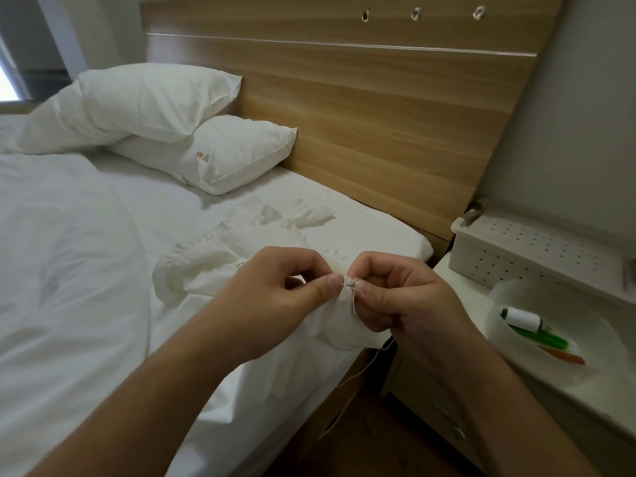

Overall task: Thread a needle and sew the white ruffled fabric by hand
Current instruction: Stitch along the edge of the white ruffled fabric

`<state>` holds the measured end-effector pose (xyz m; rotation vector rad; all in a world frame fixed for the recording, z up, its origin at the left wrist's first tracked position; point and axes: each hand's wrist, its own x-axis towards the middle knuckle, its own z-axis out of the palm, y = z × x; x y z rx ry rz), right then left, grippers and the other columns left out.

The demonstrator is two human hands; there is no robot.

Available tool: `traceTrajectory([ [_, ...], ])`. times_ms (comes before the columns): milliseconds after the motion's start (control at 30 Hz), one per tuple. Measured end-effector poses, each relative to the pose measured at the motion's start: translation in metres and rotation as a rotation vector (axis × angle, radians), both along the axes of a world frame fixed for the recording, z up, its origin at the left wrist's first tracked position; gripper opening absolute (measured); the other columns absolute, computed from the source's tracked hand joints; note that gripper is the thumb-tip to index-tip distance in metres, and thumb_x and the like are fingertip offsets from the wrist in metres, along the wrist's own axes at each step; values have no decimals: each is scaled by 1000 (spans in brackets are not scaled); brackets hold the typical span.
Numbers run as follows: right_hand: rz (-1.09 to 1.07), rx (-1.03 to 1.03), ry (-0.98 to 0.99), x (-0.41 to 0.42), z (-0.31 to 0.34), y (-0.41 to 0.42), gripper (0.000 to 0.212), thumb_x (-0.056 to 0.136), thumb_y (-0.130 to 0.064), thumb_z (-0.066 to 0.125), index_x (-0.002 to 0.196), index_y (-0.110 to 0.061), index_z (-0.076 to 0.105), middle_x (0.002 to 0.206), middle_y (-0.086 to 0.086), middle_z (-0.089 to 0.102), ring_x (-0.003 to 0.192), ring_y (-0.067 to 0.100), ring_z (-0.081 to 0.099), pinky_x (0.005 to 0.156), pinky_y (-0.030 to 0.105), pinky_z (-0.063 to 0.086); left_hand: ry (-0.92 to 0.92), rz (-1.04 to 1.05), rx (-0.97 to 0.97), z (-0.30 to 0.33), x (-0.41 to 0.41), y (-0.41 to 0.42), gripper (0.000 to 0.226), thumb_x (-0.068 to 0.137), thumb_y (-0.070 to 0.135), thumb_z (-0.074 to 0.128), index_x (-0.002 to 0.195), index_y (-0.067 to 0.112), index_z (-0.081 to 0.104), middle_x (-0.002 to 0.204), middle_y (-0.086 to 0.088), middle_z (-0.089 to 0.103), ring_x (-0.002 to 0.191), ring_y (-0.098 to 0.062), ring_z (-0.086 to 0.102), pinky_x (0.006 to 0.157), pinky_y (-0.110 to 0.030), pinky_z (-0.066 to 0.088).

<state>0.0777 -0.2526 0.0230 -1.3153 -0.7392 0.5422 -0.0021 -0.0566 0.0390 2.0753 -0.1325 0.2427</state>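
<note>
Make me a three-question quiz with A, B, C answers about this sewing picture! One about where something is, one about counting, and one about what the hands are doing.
1. Where is the white thread spool?
A. In the white bowl on the nightstand
B. On a pillow
C. On the floor

2. How many pillows are on the bed?
A. One
B. Two
C. Four

3. What are the hands doing?
A. Resting flat on the bed
B. Holding scissors
C. Both pinching the white ruffled fabric

Answers:
1 A, the spool lies in the bowl beside green and orange items.
2 B, the upper pillow leans on the lower pillow.
3 C, the left hand and right hand pinch a fabric fold between them.
</note>
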Motion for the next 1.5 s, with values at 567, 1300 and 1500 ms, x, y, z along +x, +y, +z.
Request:
traceTrajectory([
  [567, -38, -42, -39, 0, 2, -3, 30, 94, -20, 65, 122, -14, 62, 61, 0, 49, 56, 12, 43, 53, 26, 36, 4, -57, -105, 2, -1, 0, 13, 102, 28, 70, 97, 22, 81, 92, -10, 76, 92, -38, 72, 87, -60, 57],
  [1300, -165, 38, 118, -10, 3, 9, 26, 97, 8, 51, 109, -10, 66, 71, 14, 59, 56, 23, 48, 49, 30, 36, 85, -19, -180, 4, -2, -3, 26, 95, 44, 66, 94, 22, 79, 93, -13, 74, 96, -43, 69, 91, -63, 55],
  [1500, -335, -282, -264, -13, 19, 0, 13, 103, -18, 60, 111, -25, 67, 86, 2, 77, 72, 19, 74, 58, 33, 58, 105, 53, -163, 4, -1, -6, 24, 103, 35, 67, 85, 23, 79, 89, -23, 69, 77, -29, 60, 73, -46, 49],
])
